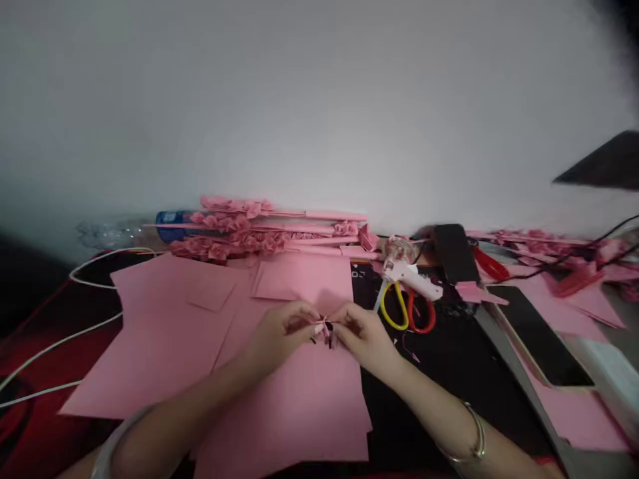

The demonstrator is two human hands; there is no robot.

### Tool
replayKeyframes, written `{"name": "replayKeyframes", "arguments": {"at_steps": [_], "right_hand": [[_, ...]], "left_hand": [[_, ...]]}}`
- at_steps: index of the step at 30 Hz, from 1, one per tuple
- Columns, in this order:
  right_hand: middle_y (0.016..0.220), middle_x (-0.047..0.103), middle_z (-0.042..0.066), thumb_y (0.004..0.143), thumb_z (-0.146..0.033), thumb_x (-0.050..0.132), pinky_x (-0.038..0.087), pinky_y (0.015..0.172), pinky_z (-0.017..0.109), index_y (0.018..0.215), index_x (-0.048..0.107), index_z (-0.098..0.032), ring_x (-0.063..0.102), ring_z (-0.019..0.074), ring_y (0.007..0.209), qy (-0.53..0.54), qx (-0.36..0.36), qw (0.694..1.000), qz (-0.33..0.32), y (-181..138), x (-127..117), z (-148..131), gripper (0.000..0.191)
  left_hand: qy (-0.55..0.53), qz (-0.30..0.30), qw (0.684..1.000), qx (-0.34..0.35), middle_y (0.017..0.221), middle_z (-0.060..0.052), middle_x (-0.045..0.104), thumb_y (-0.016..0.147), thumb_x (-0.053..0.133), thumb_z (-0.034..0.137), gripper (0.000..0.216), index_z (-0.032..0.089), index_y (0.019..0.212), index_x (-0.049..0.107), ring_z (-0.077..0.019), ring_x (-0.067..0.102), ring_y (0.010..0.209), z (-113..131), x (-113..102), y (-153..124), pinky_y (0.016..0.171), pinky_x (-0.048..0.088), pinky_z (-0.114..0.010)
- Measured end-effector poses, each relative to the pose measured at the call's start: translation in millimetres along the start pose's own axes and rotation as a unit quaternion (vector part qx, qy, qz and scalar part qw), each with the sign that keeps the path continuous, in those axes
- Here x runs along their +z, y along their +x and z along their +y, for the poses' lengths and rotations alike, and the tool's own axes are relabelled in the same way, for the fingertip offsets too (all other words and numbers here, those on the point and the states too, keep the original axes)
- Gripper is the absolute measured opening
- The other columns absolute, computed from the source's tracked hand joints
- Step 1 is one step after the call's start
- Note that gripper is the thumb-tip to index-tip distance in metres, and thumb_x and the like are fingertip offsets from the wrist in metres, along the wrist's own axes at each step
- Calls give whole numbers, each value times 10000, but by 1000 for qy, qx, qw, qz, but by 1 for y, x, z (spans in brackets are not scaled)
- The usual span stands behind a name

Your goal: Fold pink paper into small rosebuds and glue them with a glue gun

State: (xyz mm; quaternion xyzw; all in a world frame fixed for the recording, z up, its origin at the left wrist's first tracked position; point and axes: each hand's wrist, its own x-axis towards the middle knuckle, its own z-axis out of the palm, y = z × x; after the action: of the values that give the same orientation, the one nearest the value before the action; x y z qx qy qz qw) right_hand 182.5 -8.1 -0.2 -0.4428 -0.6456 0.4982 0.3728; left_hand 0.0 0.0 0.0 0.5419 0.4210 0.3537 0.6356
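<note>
My left hand (282, 336) and my right hand (367, 338) meet over the pink paper sheets (299, 406), fingertips pinched together. Between them is a small folded pink paper piece (325, 324), gripped from both sides. The fingers cover most of it, so its exact shape is hard to make out. Scissors with one yellow and one red handle (421, 313) lie to the right of my right hand. Just behind the scissors rests a white glue gun (412, 276).
Pink paper flowers on stems (249, 243) are piled along the wall, beside a clear plastic bottle (117, 234). On the right lie a phone (539, 332), a dark phone-like slab (454, 253) and more pink paper (584, 416). White cables (64, 342) cross the left side.
</note>
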Motion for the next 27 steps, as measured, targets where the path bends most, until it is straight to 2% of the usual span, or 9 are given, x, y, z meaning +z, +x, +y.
{"name": "replayKeyframes", "arguments": {"at_steps": [3, 6, 12, 16, 19, 24, 27], "right_hand": [[546, 564, -34, 793, -124, 542, 426, 445, 202, 714, 553, -177, 518, 90, 439, -8, 13, 1000, 0, 0, -1, 3, 96], [549, 569, -28, 819, -149, 538, 420, 446, 205, 712, 554, -176, 517, 92, 441, 9, 19, 1000, -17, 0, -2, 3, 112], [614, 610, 1, 855, -200, 538, 456, 503, 235, 775, 567, -167, 565, 113, 498, 39, 12, 998, -45, 0, -3, 0, 92], [596, 586, -13, 865, -163, 512, 423, 481, 215, 754, 554, -168, 524, 94, 472, 18, 16, 999, -45, 1, -3, 1, 119], [608, 585, -15, 880, -149, 487, 412, 479, 203, 760, 549, -167, 503, 81, 464, 12, 12, 998, -56, 0, -3, 2, 136], [604, 581, -18, 874, -106, 465, 401, 479, 189, 760, 553, -167, 510, 81, 478, -18, -7, 997, -75, -1, -6, 3, 156], [607, 578, -19, 875, -104, 457, 402, 483, 188, 775, 557, -168, 514, 84, 485, -23, -13, 996, -89, -1, -7, 4, 156]], "left_hand": [[-17, -20, 1000, 13, 945, -50, 636, 805, 638, 201, 113, 144, 760, 552, -110, 641, 682, 2, 0, -3, 647, 518, -256], [-27, -27, 999, 28, 1080, -80, 611, 804, 647, 221, 181, 144, 694, 525, -117, 650, 713, -1, 1, -3, 651, 521, -265], [-6, -6, 998, 62, 857, -31, 607, 780, 668, 240, 180, 149, 669, 559, -131, 625, 719, -3, 0, -1, 644, 509, -254], [5, 34, 999, 31, 685, 23, 601, 753, 686, 226, 187, 171, 730, 509, -126, 613, 642, 1, 1, -1, 614, 491, -252], [1, 47, 999, 15, 667, 37, 608, 714, 709, 205, 234, 179, 761, 482, -127, 621, 638, 2, 0, -2, 625, 483, -253], [57, 21, 998, 10, 636, 24, 613, 728, 665, 173, 107, 159, 773, 569, -135, 625, 641, 1, -2, -2, 633, 480, -250], [70, 23, 997, 1, 621, 35, 603, 708, 668, 164, 108, 165, 784, 591, -145, 633, 629, 2, -3, -2, 607, 481, -244]]}}
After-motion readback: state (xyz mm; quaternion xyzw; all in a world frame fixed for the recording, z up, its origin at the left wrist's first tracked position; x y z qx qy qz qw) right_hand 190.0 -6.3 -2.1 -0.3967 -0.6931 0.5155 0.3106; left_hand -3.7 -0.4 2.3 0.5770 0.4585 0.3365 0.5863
